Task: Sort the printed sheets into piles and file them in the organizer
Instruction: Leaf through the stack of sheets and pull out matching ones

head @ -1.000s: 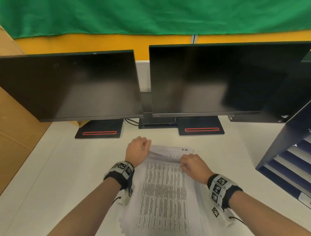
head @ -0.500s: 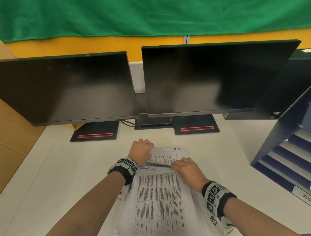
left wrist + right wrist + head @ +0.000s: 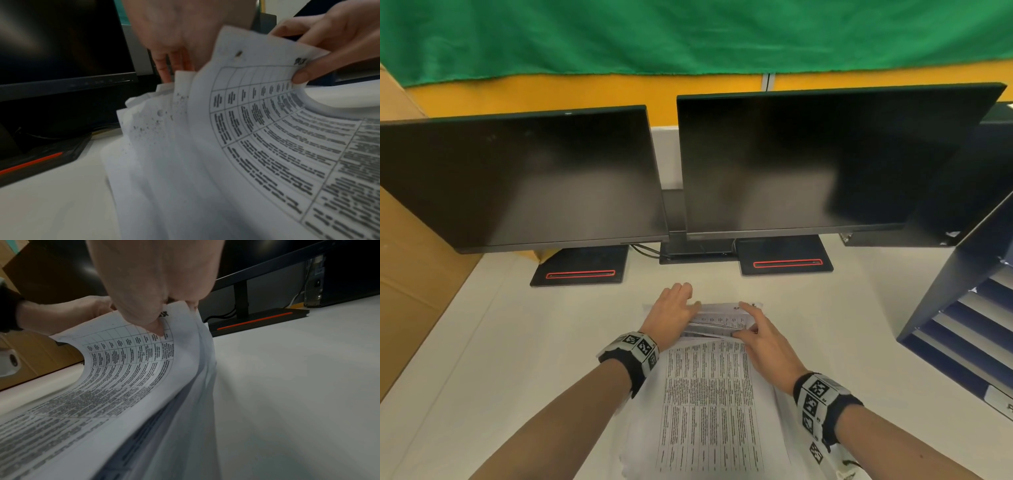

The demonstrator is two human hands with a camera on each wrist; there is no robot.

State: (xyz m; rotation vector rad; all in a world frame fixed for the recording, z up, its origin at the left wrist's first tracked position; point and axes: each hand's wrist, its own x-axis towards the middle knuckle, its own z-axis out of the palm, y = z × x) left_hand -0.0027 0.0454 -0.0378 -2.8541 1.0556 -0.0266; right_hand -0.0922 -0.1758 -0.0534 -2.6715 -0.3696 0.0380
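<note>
A stack of printed sheets [image 3: 709, 404] with dense tables lies on the white desk in front of me. My right hand [image 3: 748, 318] pinches the far edge of the top sheet [image 3: 257, 113] between thumb and fingers and curls it up off the stack. In the right wrist view that sheet [image 3: 127, 361] arches upward under the thumb. My left hand [image 3: 688, 298] lies at the stack's far left corner with fingers straight, its fingertips [image 3: 164, 73] touching the far edges of the lower sheets. The dark blue organizer [image 3: 962, 308] with slanted shelves stands at the right.
Two dark monitors [image 3: 524, 178] [image 3: 808, 161] on black bases with red strips stand across the back of the desk. A cardboard box [image 3: 410, 274] flanks the left edge. Bare white desk [image 3: 500, 359] lies left and right of the stack.
My left hand has gone from curled at the stack's corner to straight fingers. My right hand has kept its pinch and raised the top sheet's far edge.
</note>
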